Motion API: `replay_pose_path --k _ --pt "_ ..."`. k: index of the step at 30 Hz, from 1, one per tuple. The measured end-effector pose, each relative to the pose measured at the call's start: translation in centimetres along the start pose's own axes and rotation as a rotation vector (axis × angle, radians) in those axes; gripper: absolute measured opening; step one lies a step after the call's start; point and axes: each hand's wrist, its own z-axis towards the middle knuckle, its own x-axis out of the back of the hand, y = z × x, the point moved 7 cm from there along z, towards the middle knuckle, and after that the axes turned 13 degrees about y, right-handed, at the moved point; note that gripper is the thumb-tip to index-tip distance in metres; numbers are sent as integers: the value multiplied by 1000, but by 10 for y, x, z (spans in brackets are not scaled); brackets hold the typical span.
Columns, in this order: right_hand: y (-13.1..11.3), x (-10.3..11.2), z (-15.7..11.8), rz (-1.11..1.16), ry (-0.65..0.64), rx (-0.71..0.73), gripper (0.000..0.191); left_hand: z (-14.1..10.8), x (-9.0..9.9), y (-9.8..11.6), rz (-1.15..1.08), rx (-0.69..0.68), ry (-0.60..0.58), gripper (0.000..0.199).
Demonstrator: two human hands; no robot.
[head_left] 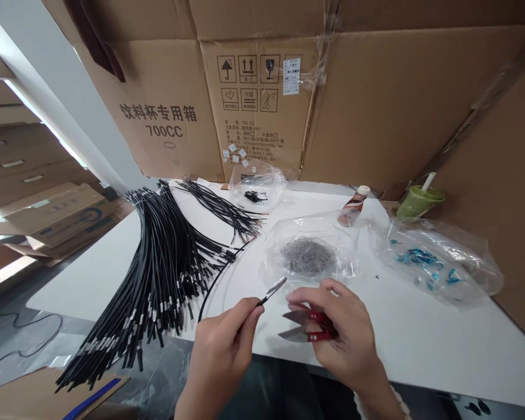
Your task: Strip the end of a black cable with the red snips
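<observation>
we worked at a white desk (420,344) set against tall cardboard panels (398,105), printed with characters and handling symbols in the middle. past its left end lay a grey floor (157,373), with cardboard boxes (70,216) at the far left.

a thick sheaf of black cables (157,262) covered part of the desk's left side, its nearest ends hanging over the front edge. behind it lay a looser bunch of thin cables (223,207), and beside that a small clear bag (273,182) with black parts (254,196). in the middle sat a clear bag (280,227) with a heap of grey metal pieces (308,255); to the right were a white-capped bottle (353,205), a green cup (420,201) and another bag (464,242) with blue pieces (424,256).

our left hand (227,341) pinched one black cable end (263,301) between thumb and forefinger, above the desk's front part. its silvery tip pointed away from us and to the right, towards the heap of metal pieces, so the end's long axis ran slantwise across the desk. our right hand (345,332) grasped red-handled thread snips (317,336), whose two blades stood apart and pointed left, towards the left hand; their long axis ran roughly along the desk's front edge. the snips and the cable end were near each other but apart.
</observation>
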Motion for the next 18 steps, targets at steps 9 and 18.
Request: replay_pose_path --k 9,18 --pt "7 -6 11 -68 -134 37 40 6 -7 18 159 -190 -38 18" --pt "0 1 2 -13 85 267 26 -6 -21 -9 -301 332 -137 26"
